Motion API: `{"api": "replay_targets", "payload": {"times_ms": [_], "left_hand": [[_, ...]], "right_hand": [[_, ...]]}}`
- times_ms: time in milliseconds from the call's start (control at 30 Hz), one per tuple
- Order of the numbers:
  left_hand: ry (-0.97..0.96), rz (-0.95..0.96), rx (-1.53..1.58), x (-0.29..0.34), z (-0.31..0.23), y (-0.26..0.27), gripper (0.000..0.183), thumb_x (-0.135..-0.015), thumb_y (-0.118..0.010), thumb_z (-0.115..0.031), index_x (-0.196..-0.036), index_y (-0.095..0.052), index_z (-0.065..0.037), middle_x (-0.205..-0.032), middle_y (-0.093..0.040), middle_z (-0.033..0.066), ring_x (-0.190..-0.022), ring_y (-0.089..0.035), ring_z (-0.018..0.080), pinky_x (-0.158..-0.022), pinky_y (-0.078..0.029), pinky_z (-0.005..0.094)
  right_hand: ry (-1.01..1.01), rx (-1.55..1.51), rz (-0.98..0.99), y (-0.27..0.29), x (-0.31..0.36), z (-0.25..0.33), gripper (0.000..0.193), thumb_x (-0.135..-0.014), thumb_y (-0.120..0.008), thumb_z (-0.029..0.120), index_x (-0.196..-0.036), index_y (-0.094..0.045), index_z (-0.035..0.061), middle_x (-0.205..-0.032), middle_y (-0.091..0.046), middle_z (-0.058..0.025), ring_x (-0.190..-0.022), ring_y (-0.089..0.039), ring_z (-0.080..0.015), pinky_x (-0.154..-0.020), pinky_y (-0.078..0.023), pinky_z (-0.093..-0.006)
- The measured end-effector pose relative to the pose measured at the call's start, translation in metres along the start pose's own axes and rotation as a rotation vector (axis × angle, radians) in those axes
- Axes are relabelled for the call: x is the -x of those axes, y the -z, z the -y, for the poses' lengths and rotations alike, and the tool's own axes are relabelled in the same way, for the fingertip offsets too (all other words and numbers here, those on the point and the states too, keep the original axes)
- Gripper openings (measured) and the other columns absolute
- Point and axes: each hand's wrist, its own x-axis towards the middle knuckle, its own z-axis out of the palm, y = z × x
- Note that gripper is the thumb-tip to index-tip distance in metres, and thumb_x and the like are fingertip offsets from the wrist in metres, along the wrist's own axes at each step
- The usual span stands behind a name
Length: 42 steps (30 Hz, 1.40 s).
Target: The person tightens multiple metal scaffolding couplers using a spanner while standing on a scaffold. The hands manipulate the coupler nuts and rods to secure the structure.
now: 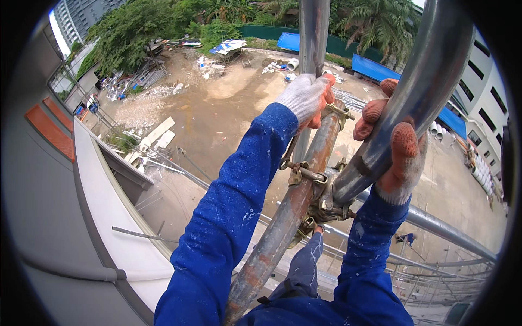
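Observation:
Orange-and-white work gloves cover both hands. My right hand wraps around a thick, shiny steel scaffold pipe on the right, its fingertips showing past the pipe's left side. My left hand is closed at the upright pipe, beside the upper scaffold coupler; what its fingers grip is hidden. Between my arms slants a rusty scaffold pipe. Partway along it, a cluster of metal couplers joins it to other pipes, right at the foot of the thick one.
I am high above a dirt yard with scattered debris and boards. A grey building wall rises at left. A horizontal pipe runs off to the right. Below, more scaffolding and a person show.

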Motion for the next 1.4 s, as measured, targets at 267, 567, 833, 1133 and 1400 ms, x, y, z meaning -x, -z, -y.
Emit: {"api": "replay_targets", "payload": {"times_ms": [267,567,833,1133,1400], "left_hand": [[-0.788,-0.437,0.459,0.116,0.044,0.002,0.047,-0.093,-0.046,-0.055,-0.087,-0.048,-0.008,-0.060,-0.038,-0.0019,-0.039,-0.033,0.0101,-0.036,-0.032,0.0263],[-0.937,-0.300,0.555,0.143,0.053,-0.012,0.051,-0.087,-0.057,-0.053,-0.067,-0.043,-0.008,-0.056,-0.040,0.0014,-0.046,-0.040,0.0161,-0.044,-0.038,0.0325],[-1.076,-0.117,0.382,0.133,0.053,-0.014,0.044,-0.095,-0.051,-0.043,-0.064,-0.040,-0.013,-0.049,-0.034,-0.0042,-0.039,-0.032,0.0108,-0.040,-0.033,0.0265],[-1.086,-0.223,0.613,0.147,0.072,-0.009,0.045,-0.094,-0.050,-0.044,-0.062,-0.039,-0.014,-0.049,-0.034,-0.0033,-0.041,-0.034,0.0117,-0.042,-0.034,0.0274],[-1.137,-0.240,0.495,0.153,0.086,-0.017,0.054,-0.091,-0.052,-0.052,-0.056,-0.037,-0.013,-0.049,-0.036,-0.0024,-0.041,-0.036,0.0141,-0.047,-0.037,0.0301]], "right_hand": [[0.044,-0.003,-0.007,-0.001,0.002,-0.002,0.092,-0.072,-0.071,0.056,-0.127,-0.038,-0.0099,-0.088,-0.059,-0.0106,-0.071,-0.057,-0.0179,-0.062,-0.048,-0.0280],[0.088,0.009,-0.013,-0.001,0.001,-0.008,0.092,-0.072,-0.070,0.057,-0.128,-0.038,-0.0089,-0.087,-0.058,-0.0102,-0.070,-0.056,-0.0154,-0.060,-0.047,-0.0258],[0.062,-0.009,-0.029,0.001,0.002,-0.010,0.092,-0.071,-0.070,0.057,-0.128,-0.039,-0.0085,-0.086,-0.058,-0.0100,-0.068,-0.055,-0.0154,-0.059,-0.047,-0.0260],[0.139,-0.158,0.081,0.008,-0.002,-0.011,0.070,-0.081,-0.071,0.035,-0.126,-0.044,-0.0109,-0.089,-0.064,-0.0166,-0.071,-0.064,-0.0220,-0.064,-0.053,-0.0324],[0.106,-0.042,-0.011,0.000,0.001,-0.009,0.091,-0.073,-0.070,0.055,-0.128,-0.038,-0.0102,-0.088,-0.058,-0.0114,-0.069,-0.056,-0.0166,-0.059,-0.048,-0.0268]]}}
